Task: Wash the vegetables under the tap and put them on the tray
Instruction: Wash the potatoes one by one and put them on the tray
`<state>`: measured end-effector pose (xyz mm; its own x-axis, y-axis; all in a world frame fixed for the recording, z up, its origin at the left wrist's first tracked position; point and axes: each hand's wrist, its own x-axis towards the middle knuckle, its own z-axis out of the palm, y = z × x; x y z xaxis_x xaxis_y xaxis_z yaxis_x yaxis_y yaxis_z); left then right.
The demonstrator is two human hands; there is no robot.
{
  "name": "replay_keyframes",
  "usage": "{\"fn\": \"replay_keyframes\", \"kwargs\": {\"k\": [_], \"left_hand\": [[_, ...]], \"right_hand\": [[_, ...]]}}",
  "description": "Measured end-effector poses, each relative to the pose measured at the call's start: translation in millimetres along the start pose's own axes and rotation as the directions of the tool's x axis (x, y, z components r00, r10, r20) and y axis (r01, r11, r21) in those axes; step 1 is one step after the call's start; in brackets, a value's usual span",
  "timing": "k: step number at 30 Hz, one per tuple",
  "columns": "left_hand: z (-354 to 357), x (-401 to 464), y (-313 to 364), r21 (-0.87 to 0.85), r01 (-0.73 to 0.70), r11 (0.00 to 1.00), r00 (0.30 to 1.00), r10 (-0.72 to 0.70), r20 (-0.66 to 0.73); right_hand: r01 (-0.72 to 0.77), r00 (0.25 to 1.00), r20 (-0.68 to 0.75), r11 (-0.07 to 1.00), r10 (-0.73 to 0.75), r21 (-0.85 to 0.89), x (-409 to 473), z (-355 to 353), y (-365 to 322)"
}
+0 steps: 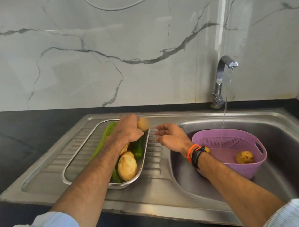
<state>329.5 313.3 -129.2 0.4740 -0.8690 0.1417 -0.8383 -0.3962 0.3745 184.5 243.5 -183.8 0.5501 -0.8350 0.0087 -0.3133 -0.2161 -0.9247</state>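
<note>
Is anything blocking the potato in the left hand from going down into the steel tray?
Nothing visible: the left hand holds the yellow-brown potato above the far end of the oblong steel tray, where bare tray floor shows.

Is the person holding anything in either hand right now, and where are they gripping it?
The left hand holds a potato over the tray, fingers wrapped round its left side. The right hand is open and holds nothing.

A black counter [13, 136] carries a steel sink unit [156, 195]. On its ribbed drainboard [153, 161] rests a steel tray [71, 162]. A purple basket [248, 166] sits in the basin [292, 141].
</note>
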Motion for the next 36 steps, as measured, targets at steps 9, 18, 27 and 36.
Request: {"fn": "replay_keyframes", "kwargs": {"k": [9, 18, 27, 36], "left_hand": [[37, -6, 69, -0.24, -0.129, 0.962, 0.992, 0.123, -0.041], [127, -12, 125, -0.394, -0.042, 0.918, 0.97, 0.132, 0.204], [183, 5, 155, -0.397, 0.027, 0.917, 0.941, 0.111, 0.32], [217, 25, 156, -0.322, 0.011, 0.947, 0.91, 0.124, 0.395]], "right_hand": [[-0.001, 0.988, -0.153, 0.993, -0.017, -0.119, -16, -74, 38], [-0.106, 0.975, -0.22, 0.94, 0.034, -0.323, -39, -149, 96], [-0.246, 0.953, -0.262, 0.895, 0.153, -0.373, -27, -183, 154], [-0.216, 0.938, 0.038, 0.665, 0.346, -0.715, 9, -177, 179]]}}
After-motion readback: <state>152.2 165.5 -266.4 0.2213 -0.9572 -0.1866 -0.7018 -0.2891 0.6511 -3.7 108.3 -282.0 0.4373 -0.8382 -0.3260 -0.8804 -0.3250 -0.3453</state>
